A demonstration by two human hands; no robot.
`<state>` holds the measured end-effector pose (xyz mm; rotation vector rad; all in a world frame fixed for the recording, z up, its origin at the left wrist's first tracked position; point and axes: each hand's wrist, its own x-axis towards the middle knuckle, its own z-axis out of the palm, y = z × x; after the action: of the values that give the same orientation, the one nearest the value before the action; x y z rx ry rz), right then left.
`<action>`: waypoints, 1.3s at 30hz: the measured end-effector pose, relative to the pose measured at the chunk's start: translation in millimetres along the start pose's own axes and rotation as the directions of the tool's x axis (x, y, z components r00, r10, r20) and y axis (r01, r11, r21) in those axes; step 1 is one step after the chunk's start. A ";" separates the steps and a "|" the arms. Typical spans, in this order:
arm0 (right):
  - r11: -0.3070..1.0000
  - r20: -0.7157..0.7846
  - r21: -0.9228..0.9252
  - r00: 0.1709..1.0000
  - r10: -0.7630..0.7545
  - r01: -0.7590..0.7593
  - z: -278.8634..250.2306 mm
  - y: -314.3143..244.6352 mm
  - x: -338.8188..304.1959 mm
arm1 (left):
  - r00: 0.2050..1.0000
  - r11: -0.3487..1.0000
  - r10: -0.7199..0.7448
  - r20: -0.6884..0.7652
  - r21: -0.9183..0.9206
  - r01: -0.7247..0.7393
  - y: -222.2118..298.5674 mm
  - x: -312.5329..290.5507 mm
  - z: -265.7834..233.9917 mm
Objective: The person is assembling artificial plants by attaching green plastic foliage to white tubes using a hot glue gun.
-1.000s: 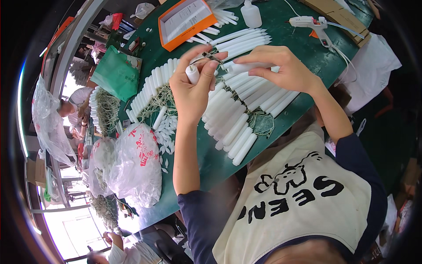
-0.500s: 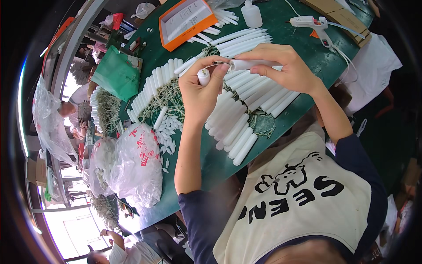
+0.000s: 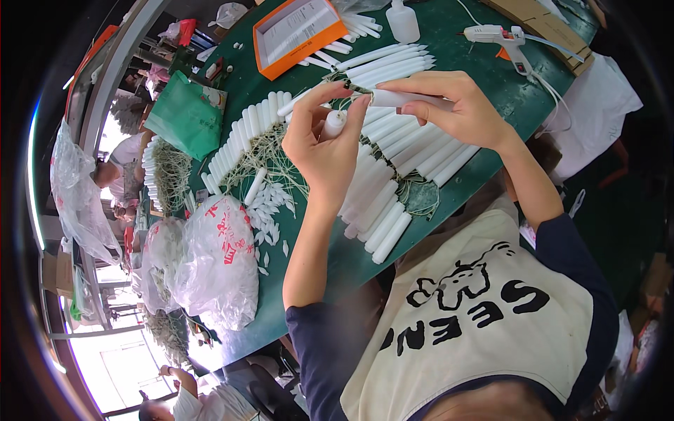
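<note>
My right hand pinches a white candle-shaped tube between thumb and fingers, its end pointing left. A second white tube sits upright in the curled fingers of my left hand, whose thumb and forefinger are apart just left of the first tube's end. Thin pale wires run near that end; where they attach is too small to tell. Beneath both hands lie rows of white tubes on the green table, with tangled wires to the left.
A glue gun with its cord lies at the far right, near a white bottle. An orange box and a green bag stand farther back. Plastic bags and small white flame-shaped pieces are on the left. Other people sit beyond.
My left thumb and forefinger have parted and drawn away from the end of the right-hand tube. The tube in my left hand has tilted slightly. My right hand has barely moved.
</note>
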<state>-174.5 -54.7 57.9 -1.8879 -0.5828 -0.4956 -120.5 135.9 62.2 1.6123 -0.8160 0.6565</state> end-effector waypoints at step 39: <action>0.920 0.186 -0.354 0.977 -0.108 0.170 5.4 67.7 41.1 | 0.885 0.952 -0.204 0.418 0.297 0.079 -43.5 16.6 -40.5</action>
<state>-100.7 -65.2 30.6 -2.2708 -0.7796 -0.5772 -75.2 177.5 57.0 2.0996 -0.9527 0.2984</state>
